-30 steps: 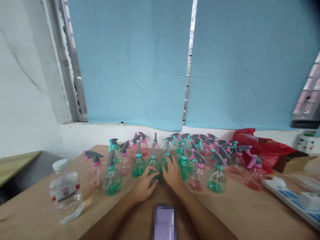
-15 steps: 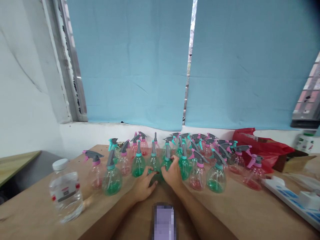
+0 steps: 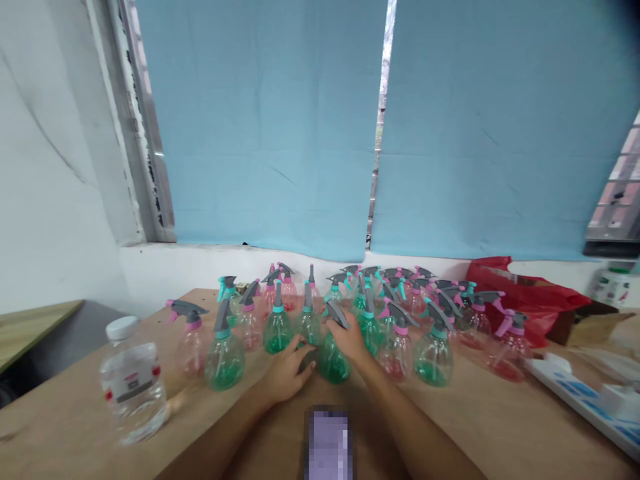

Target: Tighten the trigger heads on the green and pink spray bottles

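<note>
Many small green and pink spray bottles with grey trigger heads stand in a cluster on the wooden table (image 3: pixel 500 427). My right hand (image 3: pixel 350 340) is closed round the neck of a green spray bottle (image 3: pixel 333 360) at the front of the cluster. That bottle leans a little and sits nearer to me than its neighbours. My left hand (image 3: pixel 287 373) rests just left of it with fingers curled against the base of another green bottle (image 3: pixel 309 327). Whether the left hand grips that bottle is not clear.
A clear water bottle (image 3: pixel 131 387) with a white cap stands at the left front. A red plastic bag (image 3: pixel 525 297) lies at the back right, a white and blue flat box (image 3: pixel 590 400) at the right edge. Blue curtains hang over the window behind.
My right hand has closed on a green spray bottle and drawn it out of the cluster toward me. My left hand has barely moved.
</note>
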